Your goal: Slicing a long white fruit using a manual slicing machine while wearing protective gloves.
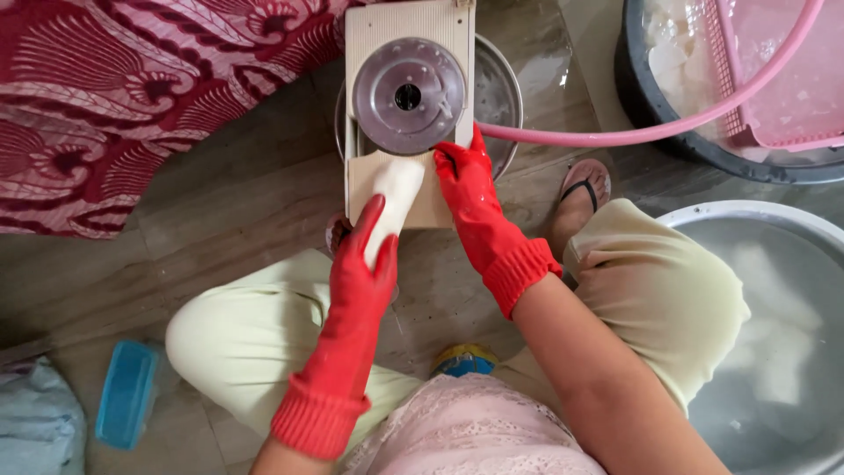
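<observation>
Left hand (365, 255) fingers wrapped around white root (393, 198), pressing toward slicer disc (408, 95); right hand (464, 180) fingers curled, gripping slicer board (387, 26) near-right edge. Best: fingers stay behind root end.

Both hands wear bright red rubber gloves, the left hand (362, 255) and the right hand (466, 180) alike, smooth and glossy over the fingers, ending in thick ribbed cuffs partway up the forearms. Above the cuffs the arms are bare. The person has on pale yellow-green trousers (246, 339), a light pink top with a lacy pattern (475, 431), and a flip-flop sandal with a dark strap (585, 189)
</observation>
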